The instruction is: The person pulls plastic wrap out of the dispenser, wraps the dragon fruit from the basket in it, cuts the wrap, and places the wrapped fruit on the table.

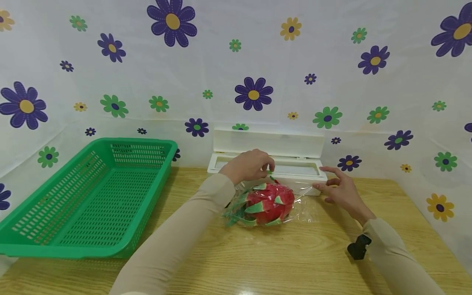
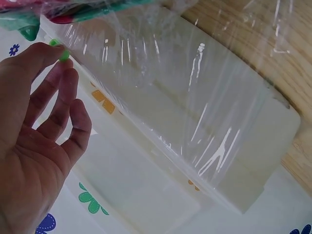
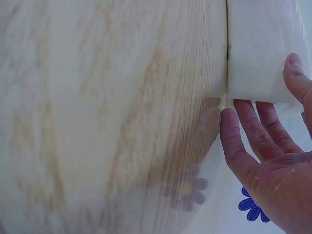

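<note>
A white cling film dispenser (image 1: 265, 145) stands against the flowered backdrop, its lid up. Clear film (image 2: 195, 97) hangs from its front edge and covers a red dragon fruit (image 1: 271, 205) with green-tipped scales. Between thumb and forefinger, my left hand (image 1: 250, 166) pinches a small green slide cutter (image 2: 64, 54) on the dispenser's edge, just behind the fruit. My right hand (image 1: 341, 192) holds the dispenser's right end, thumb at the front and forefinger along the top corner. From the right wrist, its other fingers (image 3: 256, 129) touch the end face.
A green plastic basket (image 1: 147, 196) with slotted sides stands on the left of the wooden table (image 1: 295, 258). The flowered white backdrop (image 1: 258, 61) rises behind the dispenser and along both sides. A black device (image 1: 358, 247) is strapped at my right wrist.
</note>
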A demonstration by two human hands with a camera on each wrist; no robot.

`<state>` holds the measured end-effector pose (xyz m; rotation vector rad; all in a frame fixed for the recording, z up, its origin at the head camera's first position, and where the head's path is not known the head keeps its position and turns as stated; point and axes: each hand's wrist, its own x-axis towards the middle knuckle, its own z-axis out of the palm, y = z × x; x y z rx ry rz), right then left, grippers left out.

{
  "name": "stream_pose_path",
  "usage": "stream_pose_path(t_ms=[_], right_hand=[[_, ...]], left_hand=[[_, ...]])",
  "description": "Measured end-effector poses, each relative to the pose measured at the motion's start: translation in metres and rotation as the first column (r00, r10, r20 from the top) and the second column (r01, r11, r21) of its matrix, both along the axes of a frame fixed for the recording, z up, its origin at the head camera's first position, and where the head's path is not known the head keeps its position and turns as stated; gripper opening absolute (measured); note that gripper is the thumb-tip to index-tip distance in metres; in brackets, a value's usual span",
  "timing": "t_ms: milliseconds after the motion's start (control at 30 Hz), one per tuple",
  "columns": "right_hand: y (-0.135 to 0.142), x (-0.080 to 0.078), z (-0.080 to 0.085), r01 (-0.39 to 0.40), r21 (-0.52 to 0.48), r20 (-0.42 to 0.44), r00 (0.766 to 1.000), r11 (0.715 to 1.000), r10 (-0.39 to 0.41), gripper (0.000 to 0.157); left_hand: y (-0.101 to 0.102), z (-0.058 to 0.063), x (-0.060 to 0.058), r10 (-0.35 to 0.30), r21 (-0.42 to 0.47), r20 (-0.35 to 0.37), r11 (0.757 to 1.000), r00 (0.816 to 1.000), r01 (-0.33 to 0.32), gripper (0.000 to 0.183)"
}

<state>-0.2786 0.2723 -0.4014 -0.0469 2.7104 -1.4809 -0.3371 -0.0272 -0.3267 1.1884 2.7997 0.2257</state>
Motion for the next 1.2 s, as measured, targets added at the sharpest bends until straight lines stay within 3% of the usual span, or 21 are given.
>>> stream_pose_path(t_ms=[833,1200], right_hand=[[0.0,-0.002,-0.002,0.004,-0.018,0.032,0.999,1.0,-0.004,0.076],[-0.001,-0.001,0.0,0.006,0.001,0.019,1.0,1.0,-0.006,0.074]], left_hand=[[-0.006,0.001,0.002,0.027,-0.038,0.001,0.999,1.0,-0.026,0.019],[-0.022,-0.004,0.0,0.052,-0.008,-0.009,0.999,0.999,-0.052,0.017]])
